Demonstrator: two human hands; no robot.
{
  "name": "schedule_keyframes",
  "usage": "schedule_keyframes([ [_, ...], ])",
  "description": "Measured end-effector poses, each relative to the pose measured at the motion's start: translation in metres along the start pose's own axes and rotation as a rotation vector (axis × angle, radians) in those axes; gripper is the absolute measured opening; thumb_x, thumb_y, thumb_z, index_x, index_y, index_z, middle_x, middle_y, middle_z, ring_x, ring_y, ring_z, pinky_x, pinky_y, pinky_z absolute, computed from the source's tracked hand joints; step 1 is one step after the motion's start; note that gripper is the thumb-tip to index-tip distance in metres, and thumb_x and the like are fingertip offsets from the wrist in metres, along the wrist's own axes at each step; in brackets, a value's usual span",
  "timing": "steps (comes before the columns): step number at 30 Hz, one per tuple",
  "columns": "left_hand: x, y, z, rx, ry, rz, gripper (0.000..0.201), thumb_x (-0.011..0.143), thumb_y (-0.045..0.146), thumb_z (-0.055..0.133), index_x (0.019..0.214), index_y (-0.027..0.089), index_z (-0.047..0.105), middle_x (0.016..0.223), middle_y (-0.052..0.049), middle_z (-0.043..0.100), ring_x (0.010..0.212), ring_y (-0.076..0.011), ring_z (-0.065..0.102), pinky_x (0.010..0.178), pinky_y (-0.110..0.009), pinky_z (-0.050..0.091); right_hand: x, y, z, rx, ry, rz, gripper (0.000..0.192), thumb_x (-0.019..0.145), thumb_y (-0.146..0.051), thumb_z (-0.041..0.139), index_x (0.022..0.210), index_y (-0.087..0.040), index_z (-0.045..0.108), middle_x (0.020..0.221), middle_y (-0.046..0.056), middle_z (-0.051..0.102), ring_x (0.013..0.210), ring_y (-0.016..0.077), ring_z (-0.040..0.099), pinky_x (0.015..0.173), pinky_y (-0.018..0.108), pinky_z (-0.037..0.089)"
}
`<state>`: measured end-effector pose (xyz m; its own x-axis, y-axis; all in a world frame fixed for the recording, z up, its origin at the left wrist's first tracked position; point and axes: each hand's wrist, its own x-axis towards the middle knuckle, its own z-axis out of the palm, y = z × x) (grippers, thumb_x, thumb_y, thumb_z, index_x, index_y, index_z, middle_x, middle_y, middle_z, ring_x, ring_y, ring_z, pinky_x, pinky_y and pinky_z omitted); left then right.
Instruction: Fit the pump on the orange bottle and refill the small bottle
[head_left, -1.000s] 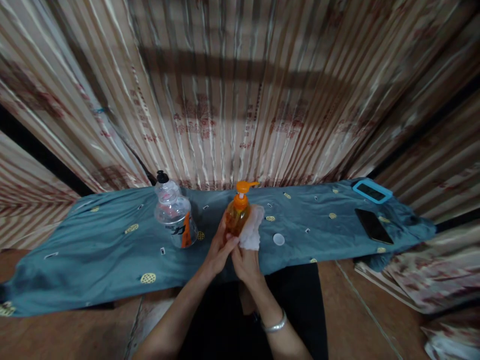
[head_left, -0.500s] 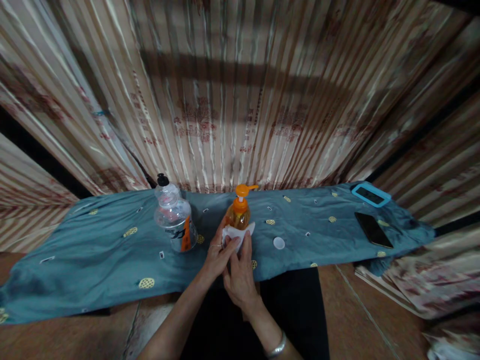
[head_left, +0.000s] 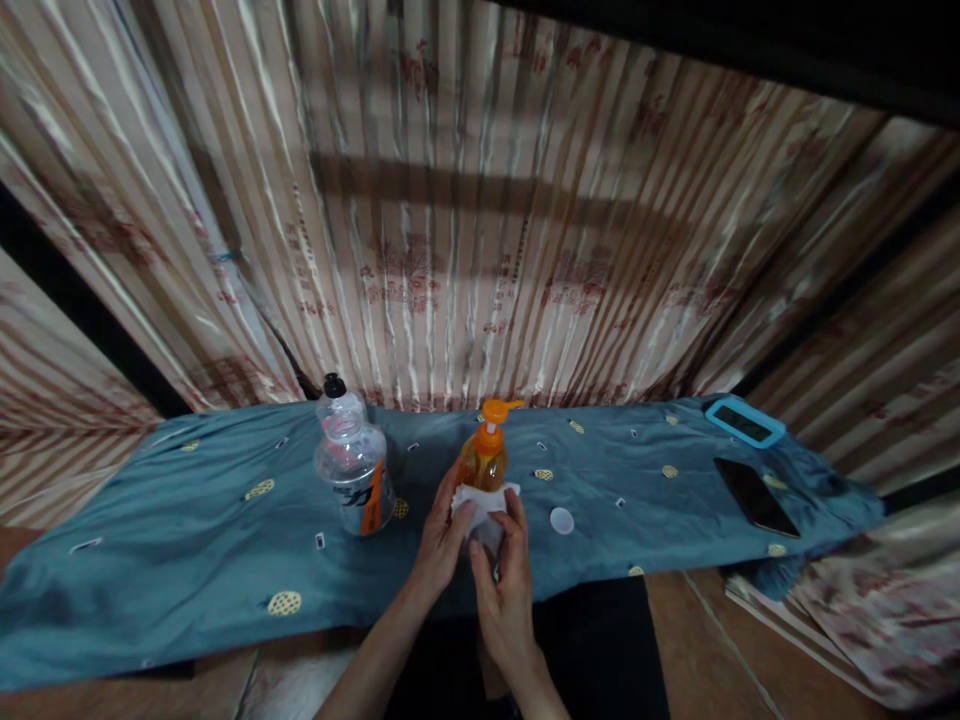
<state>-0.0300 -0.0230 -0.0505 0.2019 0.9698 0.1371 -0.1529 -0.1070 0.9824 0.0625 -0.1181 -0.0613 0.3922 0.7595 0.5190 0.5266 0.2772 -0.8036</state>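
Here, just below the centre of the frame, the left hand grasps the pump bottle, its fingers along the left side and its thumb on the white tissue. The right hand grips that same tissue, fingers bent at its right edge. The tissue lies across the lower front of the pump bottle, hiding its base. The orange pump stands above the hands, its spout turned toward the right of the frame.

Left of centre, a clear bottle with an orange and black label stands in front of another bottle that has a black cap. Just right of the hands, a small white disc lies on the blue-green cloth. At the right of the frame lie a dark phone and, above it, a blue-framed device. A striped curtain fills most of the upper frame.
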Motion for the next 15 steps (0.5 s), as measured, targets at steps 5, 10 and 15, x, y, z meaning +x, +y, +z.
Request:
schedule_keyframes([
  [5, -0.005, 0.003, -0.003, 0.012, -0.053, 0.037, 0.076, 0.095, 0.076, 0.069, 0.155, 0.029, 0.070, 0.174, -0.009, 0.062, 0.169, -0.0355, 0.049, 0.145, -0.051, 0.034, 0.032, -0.003, -0.005, -0.004, 0.086, -0.038, 0.054, 0.120, -0.043, 0.055, 0.169, -0.029, 0.038, 0.179, 0.024, 0.044, 0.165, 0.0280, 0.048, 0.126, 0.055, 0.053],
  [10, -0.007, 0.001, -0.004, 0.019, -0.080, 0.075, 0.083, 0.097, 0.078, 0.066, 0.163, 0.027, 0.062, 0.180, -0.012, 0.055, 0.173, -0.0369, 0.043, 0.148, -0.054, 0.028, 0.083, -0.013, -0.002, -0.050, 0.116, -0.162, 0.063, 0.120, -0.046, 0.054, 0.177, -0.025, 0.032, 0.180, 0.023, 0.045, 0.169, 0.0276, 0.045, 0.132, 0.052, 0.048],
  [15, -0.013, -0.001, -0.006, 0.027, -0.045, 0.073, 0.088, 0.098, 0.080, 0.063, 0.167, 0.024, 0.058, 0.182, -0.014, 0.051, 0.174, -0.0373, 0.041, 0.147, -0.054, 0.029, 0.062, -0.016, 0.012, -0.174, 0.079, -0.278, 0.072, 0.123, -0.027, 0.042, 0.186, -0.031, 0.006, 0.192, 0.016, 0.020, 0.178, 0.0189, 0.020, 0.136, 0.052, 0.041],
])
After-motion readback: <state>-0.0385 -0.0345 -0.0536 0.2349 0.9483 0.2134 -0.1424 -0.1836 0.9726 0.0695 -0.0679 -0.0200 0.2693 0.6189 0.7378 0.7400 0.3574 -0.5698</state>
